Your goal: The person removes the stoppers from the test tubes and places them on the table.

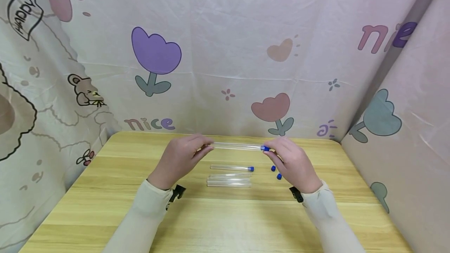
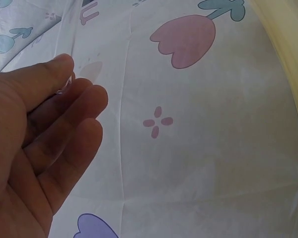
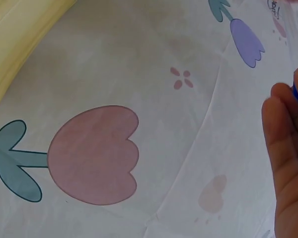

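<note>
- Tube in hand (image 1: 237,146): clear, with a blue cap (image 1: 265,148) at its right end, showing just beyond the resting capped tube (image 1: 230,167).
- Our left hand (image 1: 183,157) pinches its left end; our right hand (image 1: 292,162) pinches the cap.
- Nearer us than the resting capped tube lie uncapped tubes (image 1: 228,182); to its right, two loose caps (image 1: 273,168).
- We judge capping the step; next seems to call for steadying the left end while pressing the cap home.

Two capped tubes (image 1: 239,146), two loose blue caps (image 1: 279,176), uncapped tubes (image 1: 228,182) in unclear number.
</note>
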Motion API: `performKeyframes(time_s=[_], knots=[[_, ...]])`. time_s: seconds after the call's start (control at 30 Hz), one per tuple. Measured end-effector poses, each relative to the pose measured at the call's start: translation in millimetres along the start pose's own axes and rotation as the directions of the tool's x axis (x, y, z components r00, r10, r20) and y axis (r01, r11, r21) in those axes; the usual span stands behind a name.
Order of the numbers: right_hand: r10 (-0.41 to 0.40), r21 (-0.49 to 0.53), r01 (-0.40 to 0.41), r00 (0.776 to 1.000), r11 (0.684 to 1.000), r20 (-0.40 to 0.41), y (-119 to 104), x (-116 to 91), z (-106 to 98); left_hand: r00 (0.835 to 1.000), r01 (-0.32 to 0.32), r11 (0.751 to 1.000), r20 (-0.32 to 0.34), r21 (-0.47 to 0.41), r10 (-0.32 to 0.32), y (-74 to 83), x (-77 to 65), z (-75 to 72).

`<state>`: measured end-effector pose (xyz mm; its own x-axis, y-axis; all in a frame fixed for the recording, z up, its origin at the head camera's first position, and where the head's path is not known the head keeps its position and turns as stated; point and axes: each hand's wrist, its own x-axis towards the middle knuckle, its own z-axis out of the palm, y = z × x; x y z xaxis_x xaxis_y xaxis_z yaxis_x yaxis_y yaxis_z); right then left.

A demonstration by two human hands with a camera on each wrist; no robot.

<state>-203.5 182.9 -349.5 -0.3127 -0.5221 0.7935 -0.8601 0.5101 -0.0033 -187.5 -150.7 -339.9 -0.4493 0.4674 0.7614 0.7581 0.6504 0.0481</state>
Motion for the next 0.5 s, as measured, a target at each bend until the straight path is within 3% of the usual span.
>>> performKeyframes(time_s=[0.17,0.5], knots=[[-0.021,0.029,0.021,0.999,0.999,0.026,0.6,-0.5,-0.8,1.000,0.003,1.000,0.002,0.001,-0.003,0.3,0.7,-0.7],[0.005,0.027,-0.004,0.999,1.000,-0.041,-1.2,-1.1,1.0,1.000,-0.002,1.000,-0.018,0.011,0.002,0.3,1.0,-2.7]])
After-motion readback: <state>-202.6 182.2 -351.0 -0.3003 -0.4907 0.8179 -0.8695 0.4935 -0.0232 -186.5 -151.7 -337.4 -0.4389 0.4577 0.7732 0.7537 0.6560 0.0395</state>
